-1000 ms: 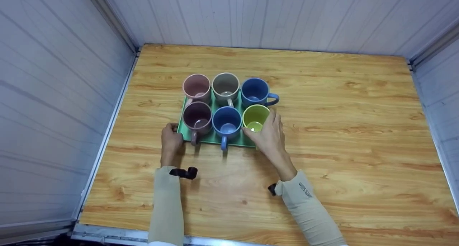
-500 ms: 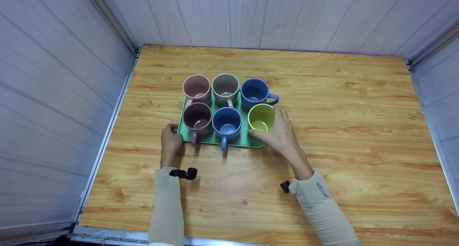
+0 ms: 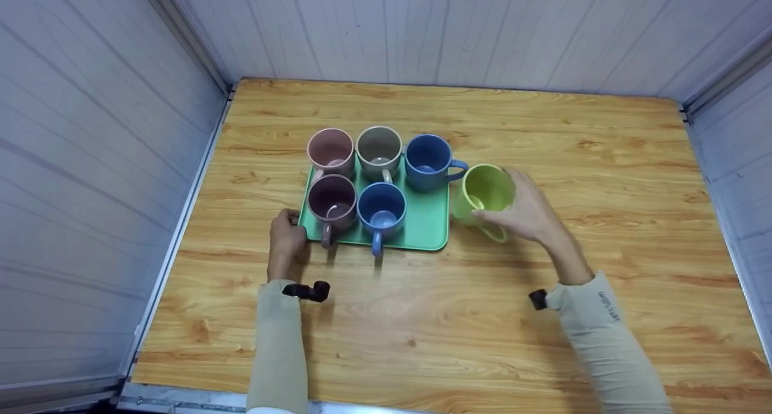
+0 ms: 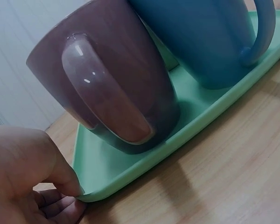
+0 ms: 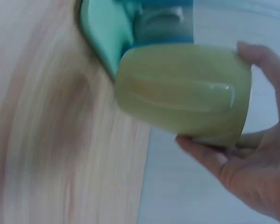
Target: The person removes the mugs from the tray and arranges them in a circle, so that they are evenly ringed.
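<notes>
My right hand [image 3: 526, 212] grips a yellow-green mug [image 3: 486, 192] near its rim, just right of the green tray [image 3: 426, 224]. In the right wrist view the mug [image 5: 182, 93] is held above the wooden table, its shadow falling apart from it. At the tray's front left corner, my left hand [image 3: 286, 236] pinches the edge; the left wrist view shows thumb and fingers at the tray rim [image 4: 130, 176]. Beside that hand stands a dark purple mug [image 3: 332, 206], then a blue mug [image 3: 381, 212], both handles toward me.
Along the tray's back row stand a pink mug [image 3: 330, 148], a grey mug [image 3: 379, 151] and a blue mug [image 3: 427, 157] with its handle to the right. Pale panel walls [image 3: 386, 34] bound the wooden table [image 3: 603, 160] at the back and sides.
My right hand has carried the yellow-green mug off the tray's front right spot and out to the right, baring that part of the tray. The left hand has stayed at the corner.
</notes>
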